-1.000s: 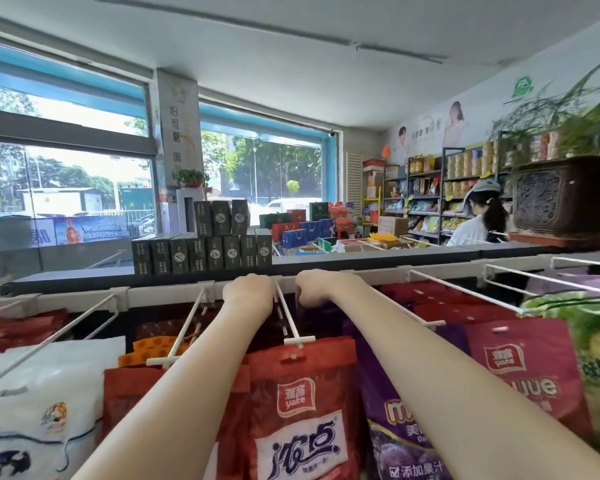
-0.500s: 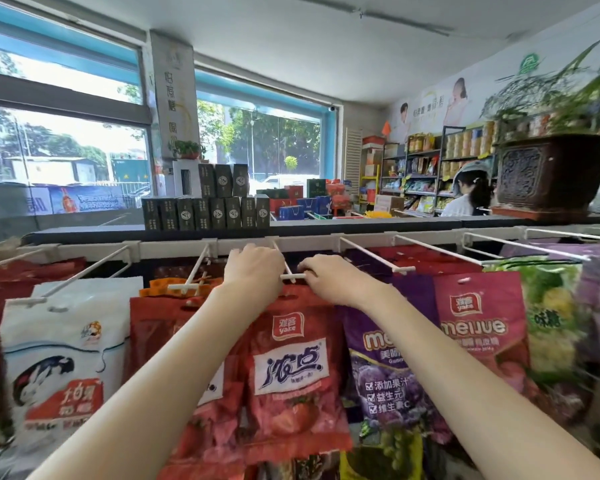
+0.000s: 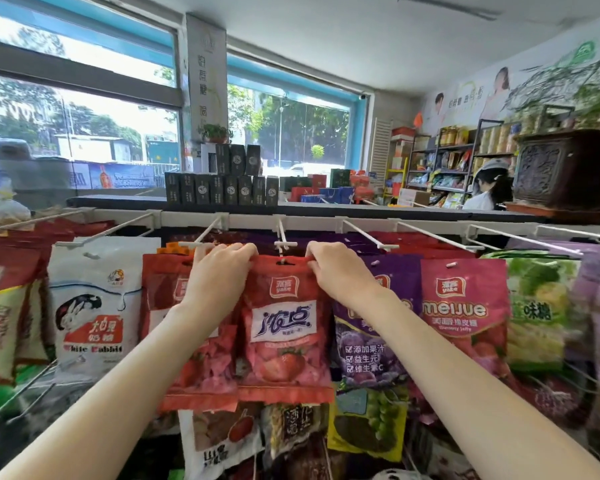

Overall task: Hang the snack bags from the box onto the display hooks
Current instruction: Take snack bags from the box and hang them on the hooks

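Head view: both hands up at rack. Left hand [image 3: 219,271] pinches top-left corner of red strawberry snack bag [image 3: 284,327], fingers curled over its top edge; right hand [image 3: 340,271] pinches top-right corner likewise. Bag's hang hole sits on white display hook [image 3: 284,242], between another red bag [image 3: 168,296] and purple grape bag [image 3: 392,337].

Two bare hands, left [image 3: 219,271] and right [image 3: 336,271], are showing. Ten dark rectangular cartons [image 3: 222,188] are standing on the shelf top's far edge: seven below, three stacked above. One white rabbit-printed bag [image 3: 96,306] is hanging, and one pink glossy jelly bag [image 3: 465,306]. One dark carved planter [image 3: 565,168] is sitting at the right end.
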The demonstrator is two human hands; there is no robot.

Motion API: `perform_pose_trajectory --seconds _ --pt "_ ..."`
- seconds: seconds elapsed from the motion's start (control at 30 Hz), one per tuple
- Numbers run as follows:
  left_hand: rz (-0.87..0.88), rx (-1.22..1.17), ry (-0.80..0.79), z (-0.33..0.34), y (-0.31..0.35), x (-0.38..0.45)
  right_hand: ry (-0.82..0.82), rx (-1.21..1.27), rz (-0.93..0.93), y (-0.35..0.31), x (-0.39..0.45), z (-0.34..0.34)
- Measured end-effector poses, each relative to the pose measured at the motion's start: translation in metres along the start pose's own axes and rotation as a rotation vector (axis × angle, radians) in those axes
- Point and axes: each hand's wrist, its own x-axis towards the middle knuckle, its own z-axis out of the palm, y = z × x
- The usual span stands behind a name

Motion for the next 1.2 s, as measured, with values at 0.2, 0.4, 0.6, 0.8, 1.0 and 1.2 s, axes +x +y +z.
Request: perform_pose_trajectory --seconds 0.2,0.4,0.6,0.8,1.0,1.2 --pt "0.047 0.183 0.094 0.003 -0.008 -0.014 -0.029 0.005 -0.042 0.009 0.002 -0.001" --pt "-0.092 0.088 0.091 0.006 -0.002 -0.015 0.017 0.001 -0.069 0.003 -0.008 -0.001" --pt "0.004 0.016 0.219 0.028 0.001 -0.095 0.365 -0.089 -0.246 0.000 -0.077 0.039" --pt "0.145 0.239 -0.045 0.043 -0.026 -0.122 -0.037 -0.399 -0.487 -0.032 -0.088 0.060" --pt "0.311 0.291 -0.127 0.035 -0.062 -0.119 -0.176 -0.606 -0.434 -0.037 -0.089 0.076" --pt "0.239 -0.030 -0.006 0.035 -0.026 -0.136 0.047 -0.252 -0.481 -0.017 -0.113 0.080"
